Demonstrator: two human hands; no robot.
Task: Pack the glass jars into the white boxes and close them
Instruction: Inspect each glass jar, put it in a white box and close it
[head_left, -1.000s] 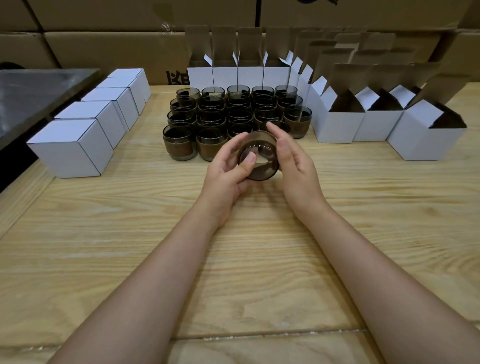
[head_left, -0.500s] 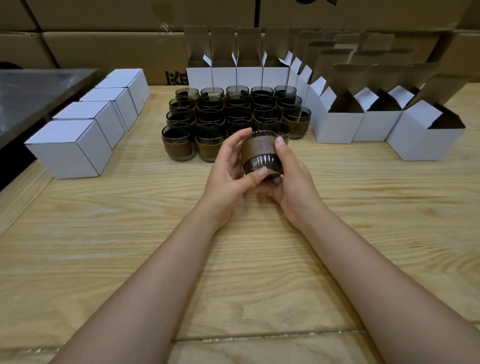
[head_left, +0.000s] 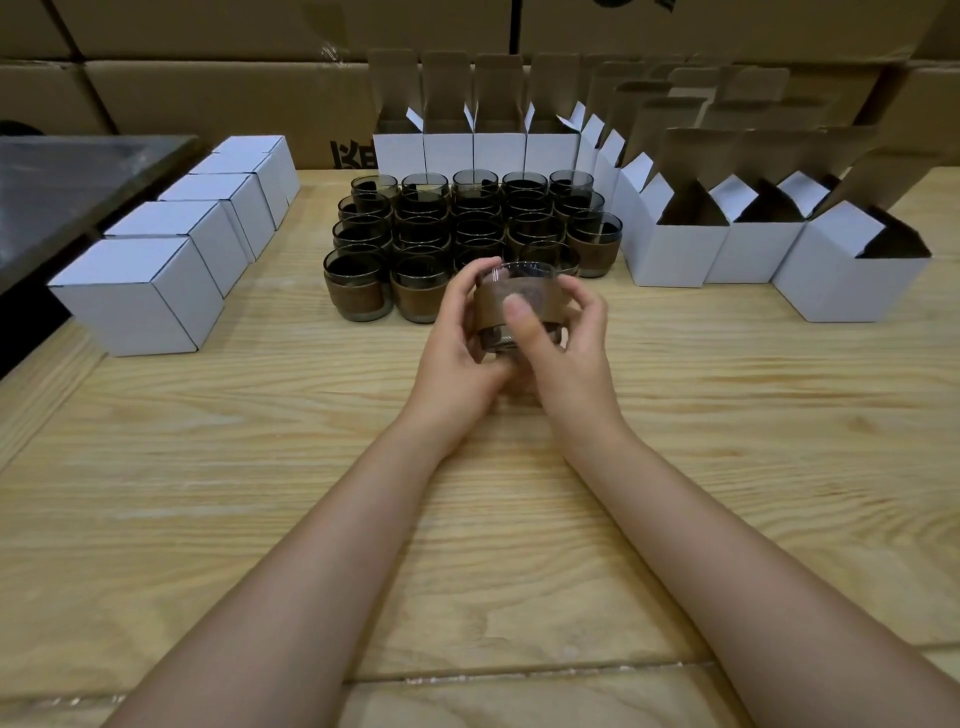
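You hold one jar (head_left: 491, 304) upright in both hands, just in front of the block of jars (head_left: 421, 223) standing on the table (head_left: 260, 441). Your left hand (head_left: 452, 353) curls round its left side, fingertips up at the rim. Your right hand (head_left: 571, 358) curls round its right side, with the thumb laid across the brown band. Your palms and that thumb cover the jar's base, so you cannot tell whether it rests on the wood or hangs just above it. Most of your left fingers are hidden behind the glass.

The held jar and your hands hide part of the block's front row, so its count there is unclear. The glass is dark, and the jars further back overlap one another.

Left of the block, well apart from it, a row of closed boxes (head_left: 140, 291) runs back along the table. Right of the block stand open boxes (head_left: 675, 244) with their flaps up. Their insides are in shadow, and nothing in them can be made out. More open boxes (head_left: 449, 150) stand directly behind the block. Those toward the back right blend into the brown cartons (head_left: 208, 98) behind, and are hard to count. Black print on one carton is cut off by that back row. Far left of the block, a dark surface (head_left: 67, 176) runs out of view.
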